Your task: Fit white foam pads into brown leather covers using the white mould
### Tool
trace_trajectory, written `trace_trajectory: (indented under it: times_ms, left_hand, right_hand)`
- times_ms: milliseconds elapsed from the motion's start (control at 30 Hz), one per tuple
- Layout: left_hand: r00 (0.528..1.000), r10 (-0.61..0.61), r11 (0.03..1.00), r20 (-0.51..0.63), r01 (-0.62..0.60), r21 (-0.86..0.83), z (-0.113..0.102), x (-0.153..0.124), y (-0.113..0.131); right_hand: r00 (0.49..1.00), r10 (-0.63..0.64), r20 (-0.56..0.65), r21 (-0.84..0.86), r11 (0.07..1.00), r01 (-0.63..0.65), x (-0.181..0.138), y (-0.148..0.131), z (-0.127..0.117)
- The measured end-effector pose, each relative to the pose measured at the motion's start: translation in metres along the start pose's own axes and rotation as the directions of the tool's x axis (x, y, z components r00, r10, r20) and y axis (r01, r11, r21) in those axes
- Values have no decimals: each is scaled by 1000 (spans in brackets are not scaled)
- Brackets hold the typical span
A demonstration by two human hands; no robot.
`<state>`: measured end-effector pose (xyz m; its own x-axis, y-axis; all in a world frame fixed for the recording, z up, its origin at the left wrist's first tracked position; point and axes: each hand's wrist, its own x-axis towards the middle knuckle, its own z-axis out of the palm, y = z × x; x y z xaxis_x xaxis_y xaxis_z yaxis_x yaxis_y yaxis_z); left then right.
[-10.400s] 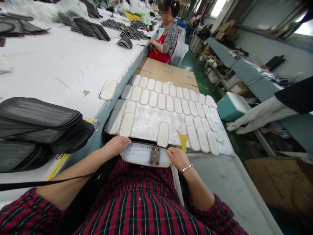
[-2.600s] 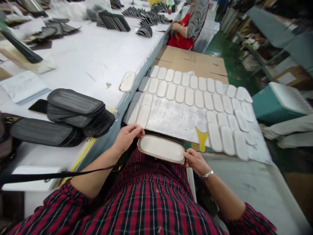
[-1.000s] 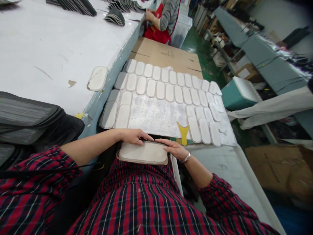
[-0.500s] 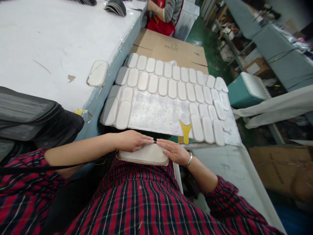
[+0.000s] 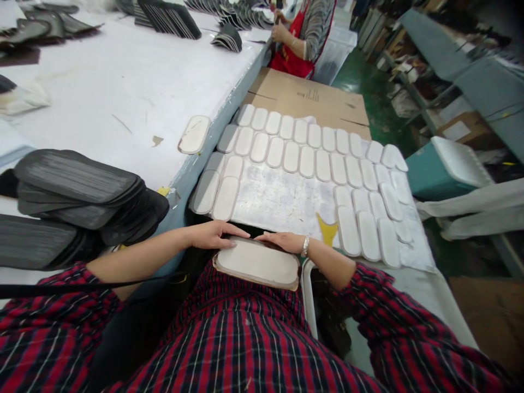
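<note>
A white panel with rounded ends (image 5: 257, 263), brown along its rim, rests against my body at the waist; its edge looks thick, perhaps several layers. My left hand (image 5: 213, 234) holds its far left edge, thumb over the top face and fingers stretched along the rim. At the far right edge my right hand (image 5: 283, 241) grips it with fingers extended, its thumb hidden. Just beyond, similar white panels (image 5: 291, 158) lie in rows on a pale board (image 5: 274, 188). A yellow forked piece (image 5: 327, 229) is on the board's near edge.
To the left, a white-topped table (image 5: 102, 98) bears stacks of dark rounded panels (image 5: 77, 180) and one loose white panel (image 5: 195, 134). A cardboard sheet (image 5: 307, 98) lies behind the board. A co-worker in a red apron (image 5: 292, 60) is beyond it. A teal bin (image 5: 446, 169) stands right.
My view has shifted left, bringing more of the table in. My left thumb now lies on the panel's face, while my right hand has slid back to its far edge, uncovering more of it.
</note>
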<state>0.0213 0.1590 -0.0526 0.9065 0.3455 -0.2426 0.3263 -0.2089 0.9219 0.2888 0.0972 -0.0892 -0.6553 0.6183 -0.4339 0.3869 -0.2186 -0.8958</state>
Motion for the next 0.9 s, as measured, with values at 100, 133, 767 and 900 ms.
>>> trace_trajectory:
  times_ms: [100, 133, 767, 900]
  left_hand:
    - [998, 51, 996, -26, -49, 73, 4, -3, -4]
    - [997, 72, 994, -39, -68, 91, 4, -4, -5]
    - [985, 153, 947, -86, -121, 296, 9, -16, -2]
    - [957, 237, 910, -166, -160, 382, 26, -19, 17]
  right_hand:
    - [995, -69, 77, -126, 989, 79, 22, -7, 3]
    - [993, -89, 81, -135, 986, 100, 26, -9, 5]
    - [994, -58, 87, -259, 963, 79, 29, -14, 11]
    - [980, -11, -196, -357, 932, -61, -14, -17, 12]
